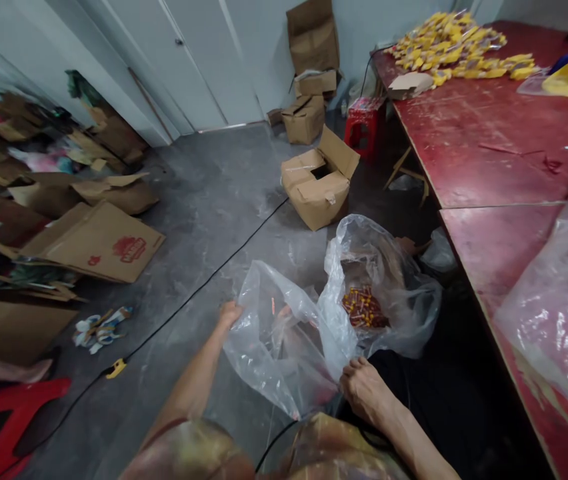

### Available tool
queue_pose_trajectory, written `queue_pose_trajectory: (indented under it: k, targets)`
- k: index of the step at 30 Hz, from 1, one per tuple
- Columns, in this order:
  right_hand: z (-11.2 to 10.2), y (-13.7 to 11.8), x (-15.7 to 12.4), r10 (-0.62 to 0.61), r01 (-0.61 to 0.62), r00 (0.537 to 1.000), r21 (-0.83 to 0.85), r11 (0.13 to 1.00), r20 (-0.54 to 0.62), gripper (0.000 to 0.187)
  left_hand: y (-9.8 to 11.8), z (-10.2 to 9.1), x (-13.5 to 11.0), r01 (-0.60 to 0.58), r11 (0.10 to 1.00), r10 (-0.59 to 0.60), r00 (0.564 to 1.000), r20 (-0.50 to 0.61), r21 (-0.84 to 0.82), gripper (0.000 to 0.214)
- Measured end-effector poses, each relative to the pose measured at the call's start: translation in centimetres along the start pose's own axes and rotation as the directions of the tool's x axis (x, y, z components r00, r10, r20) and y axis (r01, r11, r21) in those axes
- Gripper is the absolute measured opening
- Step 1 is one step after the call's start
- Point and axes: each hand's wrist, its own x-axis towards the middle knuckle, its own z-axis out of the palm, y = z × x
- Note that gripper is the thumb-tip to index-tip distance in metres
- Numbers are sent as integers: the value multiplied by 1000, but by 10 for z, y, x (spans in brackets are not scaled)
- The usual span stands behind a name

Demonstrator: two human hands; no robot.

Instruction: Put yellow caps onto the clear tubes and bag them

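Note:
My left hand (pixel 229 313) grips the far rim of a clear plastic bag (pixel 279 340) that hangs open over the floor in front of me. My right hand (pixel 359 387) pinches the near rim of the same bag, fingers closed on the film. Just beyond it stands a second clear bag (pixel 399 293), open at the top, with a heap of small red and yellow pieces (pixel 363 308) in its bottom.
A red table (pixel 489 153) runs along my right, with a pile of yellow packets (pixel 459 47) at its far end and a filled clear bag (pixel 564 293) near me. Cardboard boxes (pixel 319 180) sit on the grey floor; flattened cartons (pixel 99 243) lie left. A black cable (pixel 204 283) crosses the floor.

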Motion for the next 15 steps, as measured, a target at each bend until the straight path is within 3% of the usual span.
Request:
queue_pose_trajectory:
  k: [3,6,10,13,15]
  targets:
    - [-3,0,-1,29,-29,1000,7,1000,-6,16,3,3,-9,-37,999,37,999,21,-17,26]
    - [-10,1,-1,35,-35,999,8,999,0,16,-2,-16,-27,-101,993,99,994,-45,-56,25]
    - [-22,5,0,42,-38,995,50,998,-87,17,-18,-50,-62,-200,973,177,968,-179,-119,28]
    - [-27,6,-1,86,-83,993,47,995,-84,17,-23,-58,-87,-217,964,174,952,-252,-155,28]
    - [-27,4,-4,53,-49,994,47,998,-94,16,-23,-58,-97,-215,961,157,941,-299,-173,29]
